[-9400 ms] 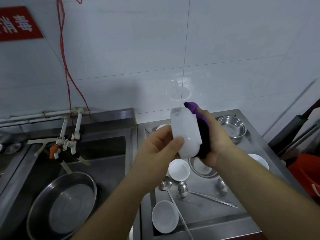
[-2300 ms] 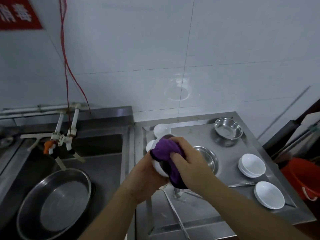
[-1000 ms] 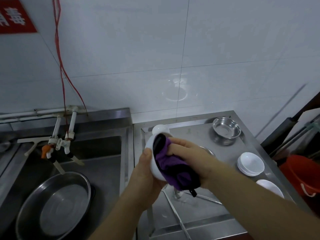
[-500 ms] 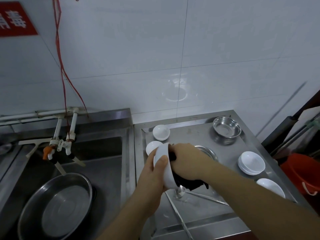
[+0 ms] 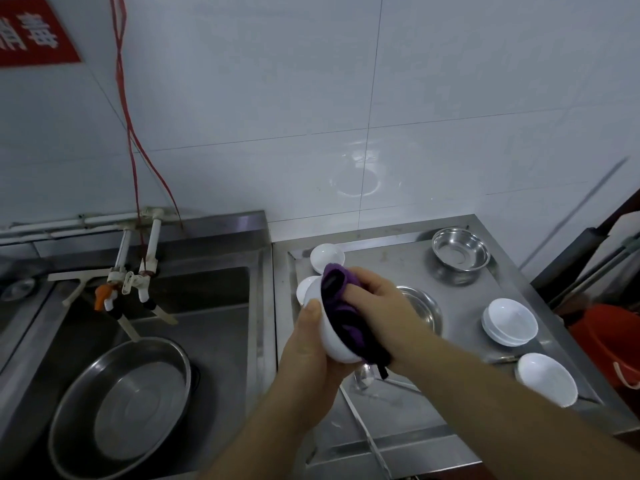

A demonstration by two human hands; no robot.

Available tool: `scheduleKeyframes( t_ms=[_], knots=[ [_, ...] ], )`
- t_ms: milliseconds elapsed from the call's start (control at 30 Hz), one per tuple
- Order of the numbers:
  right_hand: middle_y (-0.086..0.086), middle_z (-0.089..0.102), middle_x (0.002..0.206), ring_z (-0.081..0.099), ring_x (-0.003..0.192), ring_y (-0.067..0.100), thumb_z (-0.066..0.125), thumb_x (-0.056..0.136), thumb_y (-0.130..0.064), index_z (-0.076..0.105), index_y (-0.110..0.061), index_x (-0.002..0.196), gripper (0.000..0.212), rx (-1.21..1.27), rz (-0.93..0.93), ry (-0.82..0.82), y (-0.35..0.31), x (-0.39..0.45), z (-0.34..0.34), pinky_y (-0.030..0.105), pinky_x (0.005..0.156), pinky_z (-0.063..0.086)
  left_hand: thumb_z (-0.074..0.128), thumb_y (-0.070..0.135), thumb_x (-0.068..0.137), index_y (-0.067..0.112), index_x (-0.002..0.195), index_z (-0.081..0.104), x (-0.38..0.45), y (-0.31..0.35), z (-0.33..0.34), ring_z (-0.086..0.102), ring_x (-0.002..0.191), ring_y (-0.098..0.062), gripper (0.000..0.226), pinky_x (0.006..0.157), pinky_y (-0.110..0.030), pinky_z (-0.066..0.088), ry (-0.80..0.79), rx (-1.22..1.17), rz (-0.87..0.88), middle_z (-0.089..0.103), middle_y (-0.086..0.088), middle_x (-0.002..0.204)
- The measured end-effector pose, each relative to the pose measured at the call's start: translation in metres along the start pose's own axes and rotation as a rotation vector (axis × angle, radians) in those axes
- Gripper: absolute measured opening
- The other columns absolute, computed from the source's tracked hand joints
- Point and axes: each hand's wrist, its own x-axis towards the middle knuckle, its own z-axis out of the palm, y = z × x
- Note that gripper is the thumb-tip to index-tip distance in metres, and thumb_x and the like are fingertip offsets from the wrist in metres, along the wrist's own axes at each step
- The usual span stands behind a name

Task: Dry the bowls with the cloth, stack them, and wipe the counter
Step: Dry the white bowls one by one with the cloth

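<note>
The left hand (image 5: 308,355) cupped a white bowl (image 5: 332,337) from below, thumb on its rim, held above the steel counter (image 5: 398,420). The right hand (image 5: 377,306) gripped a purple cloth (image 5: 341,306) pressed into the bowl. To the right of the hands sat a stack of bowls (image 5: 509,325) and a single bowl (image 5: 547,379).

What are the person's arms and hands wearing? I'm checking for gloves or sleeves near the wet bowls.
Nothing shows. The left hand and right hand are bare, with no gloves, rings or watch in view. Both forearms are uncovered right to the bottom edge of the frame, so no sleeve shows; anything worn higher up lies out of view. No markings show either.
</note>
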Motion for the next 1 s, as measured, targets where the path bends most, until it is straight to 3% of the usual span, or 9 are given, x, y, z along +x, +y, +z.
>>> scheduleKeyframes(
  t_ms=[100, 200, 300, 433, 600, 700, 767, 867, 1000],
  knots=[
    [-0.008, 0.078, 0.095, 0.073, 0.092, 0.013, 0.064, 0.092, -0.027, 0.074, -0.041, 0.112, 0.027, -0.492, -0.239, 0.092, 0.0, 0.005, 0.002, 0.04, 0.088, 0.061, 0.078, 0.068, 0.068, 0.019, 0.15, 0.05, 0.004, 0.0, 0.007, 0.07, 0.121, -0.041, 0.099, 0.092, -0.06, 0.061, 0.096, 0.028, 0.048, 0.068, -0.023, 0.135],
    [-0.007, 0.078, 0.098, 0.073, 0.093, 0.015, 0.063, 0.096, -0.027, 0.074, -0.033, 0.112, 0.021, -0.635, -0.156, 0.097, -0.006, 0.008, 0.001, 0.044, 0.091, 0.06, 0.071, 0.073, 0.069, 0.035, 0.148, 0.049, 0.01, 0.002, 0.003, 0.07, 0.119, -0.033, 0.09, 0.09, -0.051, 0.064, 0.107, 0.246, 0.162, 0.068, -0.008, 0.133],
    [0.011, 0.08, 0.099, 0.076, 0.091, 0.033, 0.07, 0.09, -0.028, 0.082, -0.016, 0.102, 0.02, -0.072, 0.177, 0.0, -0.015, 0.002, -0.005, 0.05, 0.092, 0.062, 0.067, 0.077, 0.072, 0.053, 0.147, 0.04, 0.01, 0.005, -0.006, 0.064, 0.124, -0.023, 0.084, 0.093, -0.041, 0.064, 0.048, 0.62, 0.325, 0.059, 0.012, 0.135],
    [0.019, 0.076, 0.079, 0.075, 0.065, 0.032, 0.08, 0.072, -0.033, 0.083, -0.003, 0.079, 0.031, 0.461, 0.355, -0.057, -0.013, -0.007, -0.022, 0.039, 0.06, 0.063, 0.076, 0.062, 0.079, 0.05, 0.156, 0.029, 0.018, 0.014, -0.018, 0.058, 0.127, -0.024, 0.091, 0.089, -0.039, 0.066, -0.067, 0.793, 0.349, 0.047, 0.01, 0.145],
    [0.024, 0.075, 0.122, 0.075, 0.11, 0.041, 0.095, 0.075, -0.043, 0.082, -0.006, 0.111, 0.053, 0.507, 0.346, -0.138, 0.003, -0.008, -0.02, 0.055, 0.094, 0.061, 0.083, 0.049, 0.076, 0.056, 0.153, 0.03, 0.018, 0.034, -0.021, 0.055, 0.127, -0.023, 0.093, 0.087, -0.042, 0.066, -0.18, 0.964, 0.314, 0.039, 0.015, 0.147],
    [0.023, 0.073, 0.128, 0.072, 0.116, 0.041, 0.091, 0.079, -0.044, 0.079, -0.009, 0.12, 0.054, 0.547, 0.248, -0.171, 0.009, -0.004, -0.02, 0.059, 0.105, 0.055, 0.074, 0.057, 0.082, 0.068, 0.141, 0.038, 0.016, 0.044, -0.011, 0.06, 0.123, -0.02, 0.07, 0.082, -0.036, 0.066, -0.137, 0.824, 0.284, 0.047, 0.013, 0.144],
    [0.023, 0.073, 0.126, 0.073, 0.111, 0.042, 0.09, 0.079, -0.047, 0.077, -0.011, 0.124, 0.059, 0.65, 0.152, -0.198, 0.01, 0.001, -0.021, 0.056, 0.089, 0.062, 0.059, 0.071, 0.089, 0.063, 0.123, 0.059, 0.015, 0.048, -0.007, 0.066, 0.113, -0.02, 0.035, 0.079, -0.029, 0.063, 0.068, 0.542, 0.113, 0.064, 0.006, 0.13],
    [0.021, 0.074, 0.124, 0.073, 0.11, 0.039, 0.08, 0.09, -0.05, 0.074, -0.011, 0.13, 0.056, 0.823, 0.072, -0.238, 0.009, 0.008, -0.022, 0.046, 0.083, 0.063, 0.032, 0.061, 0.106, 0.017, 0.131, 0.072, 0.012, 0.041, -0.025, 0.067, 0.101, -0.026, 0.064, 0.088, -0.037, 0.057, 0.063, 0.351, -0.121, 0.073, -0.014, 0.121],
    [0.018, 0.066, 0.141, 0.061, 0.133, 0.035, 0.044, 0.112, -0.048, 0.062, -0.01, 0.145, 0.054, 0.861, 0.027, -0.282, 0.023, 0.018, -0.027, 0.049, 0.111, 0.047, 0.045, 0.05, 0.104, 0.013, 0.131, 0.074, 0.006, 0.036, -0.033, 0.058, 0.106, -0.028, 0.055, 0.096, -0.04, 0.052, -0.021, 0.078, -0.181, 0.067, -0.018, 0.125]
  ],
)
